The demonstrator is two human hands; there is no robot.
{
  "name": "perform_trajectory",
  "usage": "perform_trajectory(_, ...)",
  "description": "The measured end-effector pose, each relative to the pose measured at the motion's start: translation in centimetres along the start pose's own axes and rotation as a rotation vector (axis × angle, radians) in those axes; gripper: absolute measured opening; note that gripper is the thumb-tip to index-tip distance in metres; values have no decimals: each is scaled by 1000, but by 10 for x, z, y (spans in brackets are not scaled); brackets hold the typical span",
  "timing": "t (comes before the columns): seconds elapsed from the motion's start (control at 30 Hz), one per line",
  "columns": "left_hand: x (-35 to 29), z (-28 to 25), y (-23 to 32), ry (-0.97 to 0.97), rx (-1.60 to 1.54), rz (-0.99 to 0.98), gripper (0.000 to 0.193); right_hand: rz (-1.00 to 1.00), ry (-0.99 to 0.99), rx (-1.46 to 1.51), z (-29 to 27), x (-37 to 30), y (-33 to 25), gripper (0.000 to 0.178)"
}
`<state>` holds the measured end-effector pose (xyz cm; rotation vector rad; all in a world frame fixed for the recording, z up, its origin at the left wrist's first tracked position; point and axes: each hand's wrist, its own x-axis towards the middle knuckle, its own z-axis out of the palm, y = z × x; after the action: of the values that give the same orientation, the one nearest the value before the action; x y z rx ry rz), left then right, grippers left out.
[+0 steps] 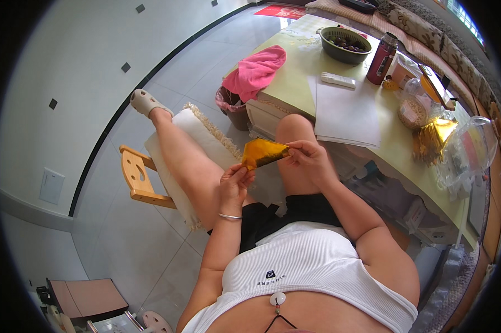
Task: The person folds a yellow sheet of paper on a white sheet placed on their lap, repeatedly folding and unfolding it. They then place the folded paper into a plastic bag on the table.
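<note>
A shiny gold foil sheet (263, 152), folded to a slanted, pointed shape, is stretched between my two hands above my lap. My left hand (237, 178) pinches its lower left corner between thumb and fingers. At the other end, my right hand (310, 157) pinches the right corner. A silver bangle (230, 216) circles my left wrist. On the table to the right lies a bundle of similar gold foil (436, 136), beside a clear plastic bag (472, 152).
The pale table (295, 72) bears white paper (347, 114), a white strip-shaped item (338, 80), a dark green basket (345, 53) of round dark things and a maroon flask (382, 60). A pink cloth (256, 72) hangs over a bin (235, 114). A wooden chair (142, 177) stands left.
</note>
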<state>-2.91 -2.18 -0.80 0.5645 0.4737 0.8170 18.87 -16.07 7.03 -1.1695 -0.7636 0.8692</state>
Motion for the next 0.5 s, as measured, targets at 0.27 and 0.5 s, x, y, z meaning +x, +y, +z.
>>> perform_trajectory(0.27,0,2,1,40,51,34,16,32,15,-65,-2,4,2,11)
perform_trajectory(0.5,1,4,-2,106,176,72,17,48,35,-56,-3,5,7,12)
